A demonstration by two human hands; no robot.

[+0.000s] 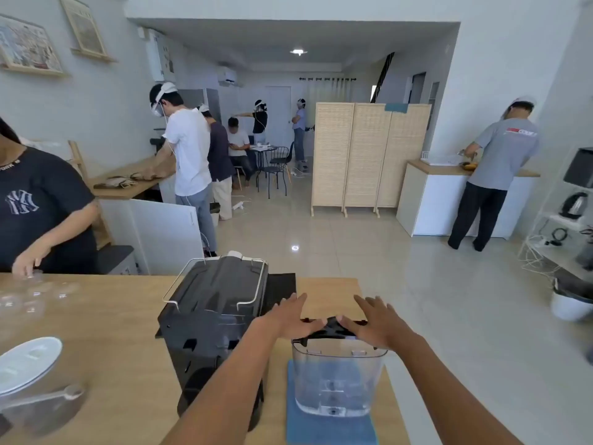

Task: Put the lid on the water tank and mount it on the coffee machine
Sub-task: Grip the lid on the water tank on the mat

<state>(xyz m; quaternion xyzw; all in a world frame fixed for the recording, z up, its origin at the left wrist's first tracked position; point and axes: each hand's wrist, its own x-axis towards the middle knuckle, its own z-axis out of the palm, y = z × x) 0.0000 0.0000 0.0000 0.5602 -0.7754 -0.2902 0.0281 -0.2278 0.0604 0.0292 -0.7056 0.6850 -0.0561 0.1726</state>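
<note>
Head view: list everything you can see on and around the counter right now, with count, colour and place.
Water tank: one, clear, on the blue mat, right of the coffee machine.
Lid: one, black, on top of the tank under both hands.
Coffee machine: one, black, counter centre.
Mat: one, blue, under the tank.
Counter: one, light wood, foreground.
Glass cups: several, clear, counter far left; blurred.
Folding screen: one, beige, middle of the room.
Kettle: one, black and steel, white shelf at right.
People: several, standing or seated in the background.
Left hand: fingers spread, on the lid.
Right hand: fingers spread, on the lid.
</note>
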